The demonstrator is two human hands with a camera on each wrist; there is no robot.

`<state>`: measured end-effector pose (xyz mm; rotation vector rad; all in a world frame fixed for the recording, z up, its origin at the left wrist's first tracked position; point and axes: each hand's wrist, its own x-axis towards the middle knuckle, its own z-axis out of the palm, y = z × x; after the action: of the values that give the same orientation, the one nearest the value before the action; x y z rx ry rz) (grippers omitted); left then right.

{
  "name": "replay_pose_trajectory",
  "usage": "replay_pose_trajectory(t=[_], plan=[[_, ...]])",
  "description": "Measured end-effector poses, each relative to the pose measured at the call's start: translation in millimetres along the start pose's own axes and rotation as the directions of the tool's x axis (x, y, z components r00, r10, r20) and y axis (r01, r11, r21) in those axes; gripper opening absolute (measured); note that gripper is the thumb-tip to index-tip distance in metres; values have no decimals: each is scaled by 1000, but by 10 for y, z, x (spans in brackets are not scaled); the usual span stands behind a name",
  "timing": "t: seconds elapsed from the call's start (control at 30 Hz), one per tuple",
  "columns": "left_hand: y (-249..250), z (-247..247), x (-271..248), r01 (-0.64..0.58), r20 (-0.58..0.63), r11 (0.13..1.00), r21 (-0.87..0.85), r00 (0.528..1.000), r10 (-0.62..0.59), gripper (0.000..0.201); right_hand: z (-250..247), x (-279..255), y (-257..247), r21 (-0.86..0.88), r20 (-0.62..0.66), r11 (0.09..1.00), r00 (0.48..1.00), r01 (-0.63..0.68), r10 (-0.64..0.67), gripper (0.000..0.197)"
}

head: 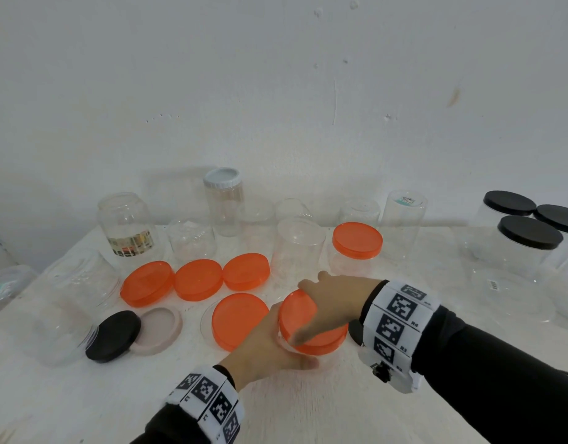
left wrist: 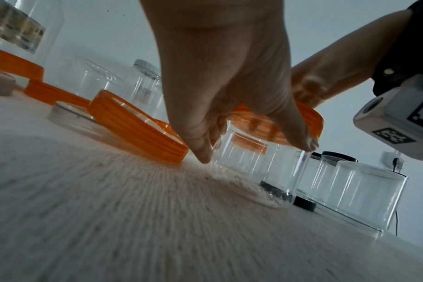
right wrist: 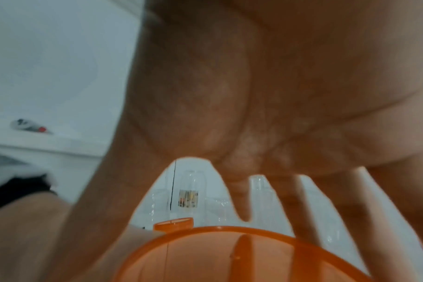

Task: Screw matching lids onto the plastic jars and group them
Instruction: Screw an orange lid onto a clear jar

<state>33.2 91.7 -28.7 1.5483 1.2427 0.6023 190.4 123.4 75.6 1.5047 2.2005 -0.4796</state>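
Near the table's (head: 308, 411) front edge, left hand (head: 263, 344) gripping the clear jar (left wrist: 258, 171), right hand (head: 334, 302) curling over the orange lid (head: 311, 325). Better keeping that tilted lid level before twisting, avoiding cross-threading.

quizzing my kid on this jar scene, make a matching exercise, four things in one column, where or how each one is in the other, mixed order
Things
1. left hand
2. right hand
3. black lid
4. white-lidded jar

Places or states
A. lying loose beside a pale pink lid
B. standing at the back by the wall
C. on top of the orange lid
D. holding the clear jar under that lid

Pairs: 1-D, 2-C, 3-A, 4-B
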Motion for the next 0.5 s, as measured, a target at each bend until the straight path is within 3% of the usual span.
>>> replay_pose_trajectory(t=[0.1, 0.2, 0.5], plan=[[17, -2, -1, 9, 3, 1000, 11, 1000, -9, 103, -56, -48, 4, -20, 67, 996, 994, 85, -84, 109], [20, 1, 3, 1, 3, 1000, 15, 1000, -1, 105, -66, -39, -18, -28, 58, 988, 987, 152, -150, 99], [-42, 2, 22, -20, 10, 999, -35, 1000, 20, 101, 13, 3, -11, -21, -22, 999, 999, 30, -31, 100]])
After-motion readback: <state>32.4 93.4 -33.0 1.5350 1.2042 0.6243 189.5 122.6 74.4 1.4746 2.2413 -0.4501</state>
